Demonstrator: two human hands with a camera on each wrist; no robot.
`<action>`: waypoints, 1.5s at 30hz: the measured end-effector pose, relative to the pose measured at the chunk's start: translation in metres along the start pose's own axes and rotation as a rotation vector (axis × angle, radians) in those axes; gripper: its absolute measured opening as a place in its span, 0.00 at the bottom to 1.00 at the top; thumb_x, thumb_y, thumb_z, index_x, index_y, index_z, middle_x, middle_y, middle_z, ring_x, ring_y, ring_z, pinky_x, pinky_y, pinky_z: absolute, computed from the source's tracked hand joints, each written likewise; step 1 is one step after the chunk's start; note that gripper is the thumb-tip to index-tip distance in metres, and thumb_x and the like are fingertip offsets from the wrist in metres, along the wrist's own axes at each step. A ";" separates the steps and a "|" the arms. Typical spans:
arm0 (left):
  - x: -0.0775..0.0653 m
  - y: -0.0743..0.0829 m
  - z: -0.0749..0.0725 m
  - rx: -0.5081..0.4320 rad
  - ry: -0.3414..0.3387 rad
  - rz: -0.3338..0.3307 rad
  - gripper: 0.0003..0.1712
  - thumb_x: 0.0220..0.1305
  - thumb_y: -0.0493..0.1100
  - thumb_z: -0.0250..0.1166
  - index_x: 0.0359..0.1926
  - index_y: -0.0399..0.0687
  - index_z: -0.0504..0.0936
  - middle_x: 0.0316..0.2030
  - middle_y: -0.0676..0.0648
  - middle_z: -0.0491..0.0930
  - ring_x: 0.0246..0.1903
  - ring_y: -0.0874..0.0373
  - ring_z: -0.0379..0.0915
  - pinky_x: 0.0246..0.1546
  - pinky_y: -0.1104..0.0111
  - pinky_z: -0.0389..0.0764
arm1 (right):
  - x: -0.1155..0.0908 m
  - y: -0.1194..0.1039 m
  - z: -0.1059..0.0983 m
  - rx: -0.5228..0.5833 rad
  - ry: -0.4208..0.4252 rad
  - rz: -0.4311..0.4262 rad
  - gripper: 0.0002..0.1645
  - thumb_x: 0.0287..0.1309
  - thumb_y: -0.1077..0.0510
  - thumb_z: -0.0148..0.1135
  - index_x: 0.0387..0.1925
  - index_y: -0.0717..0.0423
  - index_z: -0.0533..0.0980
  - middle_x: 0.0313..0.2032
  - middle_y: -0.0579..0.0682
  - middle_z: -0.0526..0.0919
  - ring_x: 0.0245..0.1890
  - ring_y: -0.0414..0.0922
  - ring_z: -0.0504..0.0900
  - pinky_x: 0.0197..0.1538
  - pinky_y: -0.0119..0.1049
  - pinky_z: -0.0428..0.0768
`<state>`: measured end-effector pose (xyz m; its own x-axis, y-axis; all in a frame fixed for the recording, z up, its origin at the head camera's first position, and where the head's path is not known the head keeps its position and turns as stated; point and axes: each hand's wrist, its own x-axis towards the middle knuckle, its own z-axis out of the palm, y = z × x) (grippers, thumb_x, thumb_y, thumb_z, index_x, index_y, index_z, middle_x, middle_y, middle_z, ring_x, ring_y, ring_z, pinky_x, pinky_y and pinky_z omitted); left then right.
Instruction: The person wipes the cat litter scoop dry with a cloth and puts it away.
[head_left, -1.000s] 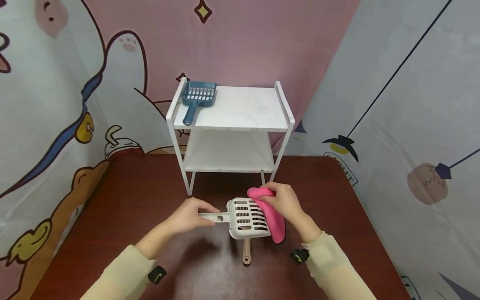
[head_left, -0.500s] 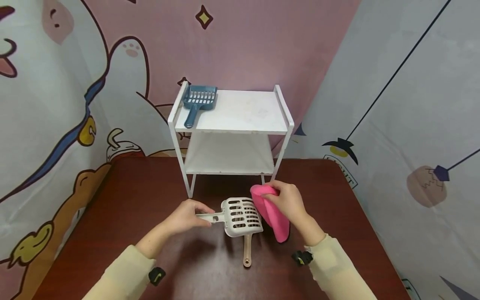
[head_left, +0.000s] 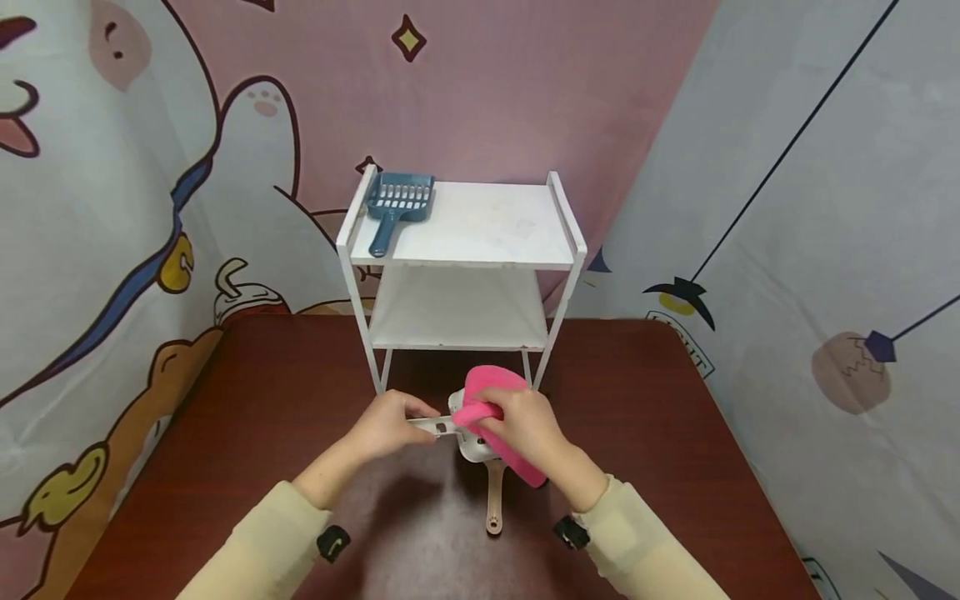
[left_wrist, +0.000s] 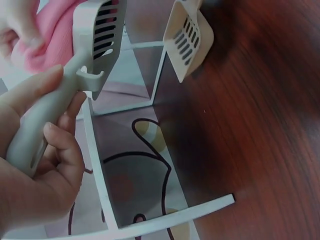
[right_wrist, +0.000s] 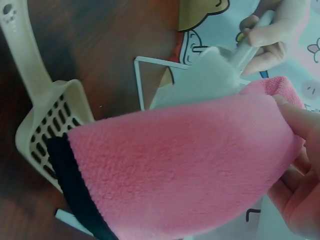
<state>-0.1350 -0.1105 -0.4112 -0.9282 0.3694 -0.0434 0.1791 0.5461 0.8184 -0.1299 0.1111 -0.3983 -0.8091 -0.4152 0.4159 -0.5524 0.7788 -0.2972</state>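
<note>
My left hand grips the handle of a pale grey slotted litter scoop, holding it above the table with its head pointing right. A pink fluffy cloth with a dark edge is pinched in my right hand. In the head view the cloth covers most of the scoop's head; whether the two touch is hard to tell. Below them a beige slotted scoop lies on the table, its handle toward me. Its slotted head shows in both wrist views, while the cloth and grey scoop hide it in the head view.
A white two-tier shelf stands at the back of the dark brown table. On its top tier, at the left, lies a blue slotted scoop. Cartoon-printed sheets hang behind and at both sides.
My right hand has carried the pink cloth leftward, from the scoop's right edge to across its head. My left hand and the grey scoop shifted slightly left, then back right.
</note>
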 end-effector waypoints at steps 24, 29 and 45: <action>-0.014 -0.012 -0.034 -0.302 -0.119 -0.158 0.21 0.56 0.42 0.67 0.49 0.34 0.80 0.26 0.53 0.82 0.19 0.65 0.62 0.19 0.75 0.65 | -0.025 0.080 -0.012 0.014 0.015 0.231 0.12 0.44 0.59 0.73 0.35 0.54 0.83 0.29 0.51 0.85 0.24 0.43 0.78 0.29 0.38 0.76; -0.014 -0.007 -0.037 -0.328 -0.144 -0.150 0.21 0.59 0.44 0.65 0.50 0.35 0.80 0.22 0.54 0.75 0.19 0.63 0.63 0.21 0.74 0.68 | -0.026 0.083 -0.013 0.009 0.018 0.242 0.13 0.43 0.58 0.74 0.35 0.55 0.82 0.28 0.51 0.85 0.24 0.43 0.78 0.29 0.38 0.76; -0.012 -0.003 -0.039 -0.459 -0.287 -0.018 0.24 0.71 0.46 0.49 0.53 0.28 0.75 0.35 0.55 0.84 0.22 0.67 0.70 0.20 0.77 0.71 | -0.027 0.082 -0.010 0.023 0.027 0.224 0.12 0.43 0.58 0.74 0.33 0.54 0.82 0.27 0.50 0.85 0.23 0.43 0.78 0.29 0.38 0.75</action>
<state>-0.1372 -0.1460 -0.3903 -0.7917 0.5890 -0.1621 -0.0568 0.1932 0.9795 -0.1511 0.1904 -0.4256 -0.9063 -0.2203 0.3606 -0.3645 0.8392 -0.4036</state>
